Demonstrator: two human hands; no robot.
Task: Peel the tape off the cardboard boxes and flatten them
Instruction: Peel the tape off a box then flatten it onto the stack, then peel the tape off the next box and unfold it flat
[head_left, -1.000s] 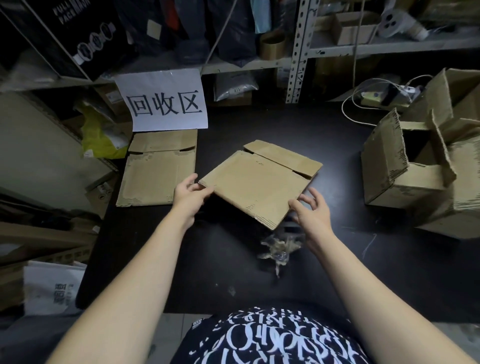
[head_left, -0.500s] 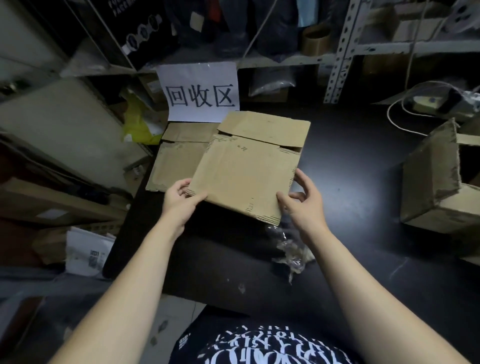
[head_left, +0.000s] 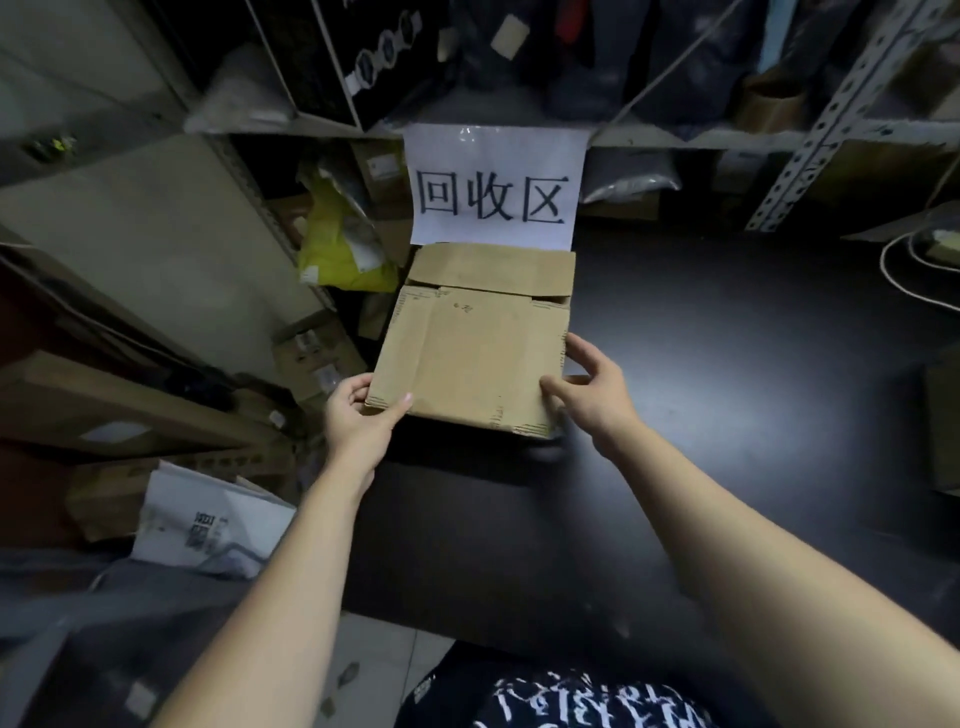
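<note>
A: Since half a second ago we have carried the flattened brown cardboard box (head_left: 470, 353) further left and away from us; it now lies square under the white paper sign with three black characters (head_left: 493, 188), where before it sat at an angle over the older flat cardboard.

B: We see that. Our left hand (head_left: 358, 415) pinches the near left corner, thumb on top and fingers underneath. Our right hand (head_left: 589, 387) is at the near right corner, fingers spread and loosely curled, the thumb touching the top face; whether it really grips the edge, we cannot tell.

A: What surrounds it?

B: The black tabletop (head_left: 727, 364) stretches bare to the right. The box's far flap (head_left: 491, 270) nearly touches the sign's lower edge. Just left of the flap sits a crumpled yellow-green plastic bag (head_left: 343, 249) beneath the grey metal shelf (head_left: 675, 136).

A: Anything in the way?

B: The box's left edge overhangs the tabletop's side, above small labelled cartons (head_left: 311, 353) and a white printed bag (head_left: 208, 525) on the floor. A white cable (head_left: 904, 270) loops at the far right, well apart. Whatever lies beneath the box is hidden from us.
</note>
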